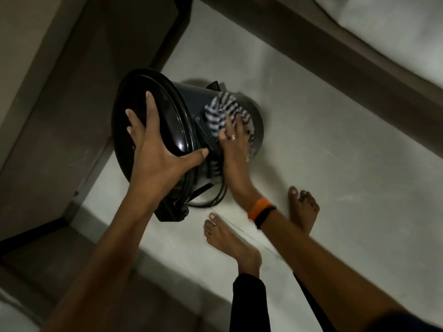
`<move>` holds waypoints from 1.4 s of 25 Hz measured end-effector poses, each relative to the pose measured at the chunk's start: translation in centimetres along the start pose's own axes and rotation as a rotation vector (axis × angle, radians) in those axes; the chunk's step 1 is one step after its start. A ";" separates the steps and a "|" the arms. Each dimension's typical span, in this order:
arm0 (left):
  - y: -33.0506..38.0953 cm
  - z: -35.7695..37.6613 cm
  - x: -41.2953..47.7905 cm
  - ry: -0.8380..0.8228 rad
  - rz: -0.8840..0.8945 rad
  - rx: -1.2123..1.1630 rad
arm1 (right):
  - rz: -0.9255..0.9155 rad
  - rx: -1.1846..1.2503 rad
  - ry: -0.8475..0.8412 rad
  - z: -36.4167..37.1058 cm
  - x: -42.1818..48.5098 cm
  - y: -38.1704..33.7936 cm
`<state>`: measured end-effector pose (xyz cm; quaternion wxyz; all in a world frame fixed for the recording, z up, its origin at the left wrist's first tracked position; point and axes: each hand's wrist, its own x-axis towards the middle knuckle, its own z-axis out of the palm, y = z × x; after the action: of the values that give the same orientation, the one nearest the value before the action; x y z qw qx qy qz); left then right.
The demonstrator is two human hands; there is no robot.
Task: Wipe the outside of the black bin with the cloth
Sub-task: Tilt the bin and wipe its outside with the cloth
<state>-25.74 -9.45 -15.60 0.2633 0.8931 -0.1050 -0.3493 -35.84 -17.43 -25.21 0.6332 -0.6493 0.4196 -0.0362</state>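
Black bin (249,111), one round glossy plastic pedal bin with a closed domed lid (153,111), stands tilted on the pale grey floor (335,144), its lid leaning toward the brown wooden furniture (72,116) at the left edge of the floor. Only one bin is visible. One cloth (224,113), striped in dark blue and white, lies pressed against the outer side wall of the bin, on the side that faces the open floor.

Two hands are in view. The left hand (153,149) is spread wide over the lid, four fingers (151,104) on the top surface and the thumb hooked over the rim; it holds the bin. The right hand (233,137) lies flat with the fingers spread on the cloth and presses it to the wall of the bin; one ring shows on a finger. On the right wrist there are two bands, one orange band (257,207) and one black band (265,216), just beside each other.

Two bare feet (230,238) stand on the floor near the bin, one on each side of the right forearm. A thin black wire handle (215,200) hangs at the bin's near side.
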 end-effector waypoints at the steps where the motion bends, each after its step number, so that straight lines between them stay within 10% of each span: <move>1: 0.1 -0.3 0.4 0.007 0.006 -0.008 | -0.073 0.075 -0.046 0.9 -2.6 -0.2; 9: -1.7 -2.0 0.7 -0.065 -0.009 -0.147 | 0.168 -0.205 0.096 0.7 3.2 0.7; 17: -1.1 -1.2 -0.1 -0.014 -0.119 -0.122 | -0.211 -0.247 0.136 4.9 -1.0 0.1; 23: 1.0 -0.2 0.3 0.026 -0.095 -0.059 | 0.267 0.096 0.231 -0.9 6.0 3.2; 29: 2.8 -1.1 2.3 0.037 -0.075 0.022 | -0.249 0.010 0.045 3.0 -2.2 3.5; 35: 2.7 -0.9 1.6 -0.096 -0.019 0.017 | 0.346 0.082 0.220 -3.3 9.8 5.2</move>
<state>-23.97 -12.00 -14.50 0.2471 0.8785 -0.1119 -0.3932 -34.02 -25.03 -33.76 0.6061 -0.5335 0.5897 -0.0148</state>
